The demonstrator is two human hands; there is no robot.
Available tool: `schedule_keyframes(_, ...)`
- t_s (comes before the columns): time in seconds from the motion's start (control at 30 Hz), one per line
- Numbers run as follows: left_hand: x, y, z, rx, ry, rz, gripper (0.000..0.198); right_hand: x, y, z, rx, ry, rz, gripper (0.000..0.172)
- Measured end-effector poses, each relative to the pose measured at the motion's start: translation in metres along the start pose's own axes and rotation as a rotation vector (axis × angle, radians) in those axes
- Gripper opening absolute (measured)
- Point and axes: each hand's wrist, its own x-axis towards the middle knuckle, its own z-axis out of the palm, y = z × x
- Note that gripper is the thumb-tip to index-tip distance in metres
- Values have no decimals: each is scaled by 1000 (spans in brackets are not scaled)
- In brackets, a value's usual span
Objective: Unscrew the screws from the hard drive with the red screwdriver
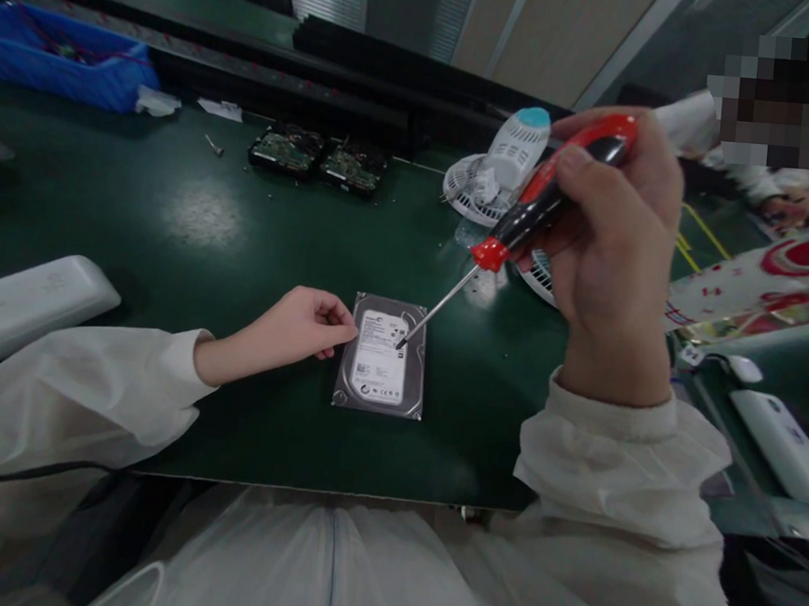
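A hard drive [414, 378] with a white label lies flat on the green work surface, label side up. At its left edge, my left hand [311, 324] has thumb and curled fingers closed on the drive's side. My right hand [618, 208] is raised to the right, wrapped around the red and black handle of a screwdriver [550, 188]. The screwdriver's shaft slants down and left, and its tip appears over the label near the drive's middle. Whether the tip touches the label I cannot tell.
Two hard drives with bare circuit boards [354, 165] lie toward the back. A blue bin [66, 62] stands back left, a white device [40, 307] at left. White fan parts [514, 153] sit behind my right hand. A co-worker's hands [794, 210] show far right.
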Motion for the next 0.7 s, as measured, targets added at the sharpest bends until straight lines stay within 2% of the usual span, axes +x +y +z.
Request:
schedule_keyframes(0.27, 0, -2, -5, -4, -15, -26, 27, 5, -5, -2, 47, 19, -60, 21)
schedule_keyframes(0.7, -2, 0, -7, -34, -59, -9, 27, 3, -6, 0, 54, 21, -30, 21)
